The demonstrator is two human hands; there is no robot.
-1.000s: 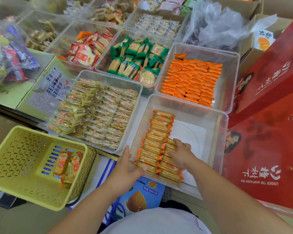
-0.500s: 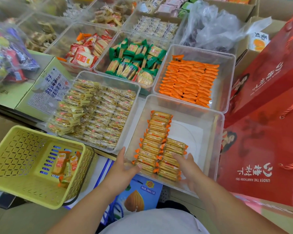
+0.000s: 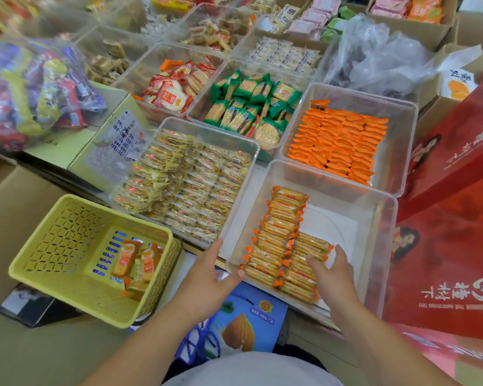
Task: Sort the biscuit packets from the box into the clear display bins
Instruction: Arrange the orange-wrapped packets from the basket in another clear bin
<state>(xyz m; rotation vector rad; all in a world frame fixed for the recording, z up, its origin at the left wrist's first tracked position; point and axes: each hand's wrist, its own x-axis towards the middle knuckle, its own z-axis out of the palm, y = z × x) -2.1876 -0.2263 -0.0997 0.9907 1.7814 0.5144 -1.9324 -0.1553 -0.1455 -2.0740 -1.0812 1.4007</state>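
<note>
Fingers (image 3: 316, 263) on orange-ended biscuit packets (image 3: 281, 220)

Left hand (image 3: 207, 277): palm down, fingers straight, thumb spread, holding nothing. Right hand (image 3: 332, 275): palm down, fingers loosely spread, holding nothing. Both bare forearms extended forward.

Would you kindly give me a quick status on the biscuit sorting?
Left hand open at clear bin corner. Right hand open on biscuit packets. More in yellow basket.

Single head-worn view, wide-angle, looks forward and down, close over hands (image 3: 268, 274) and near clear bin (image 3: 385, 232).
</note>
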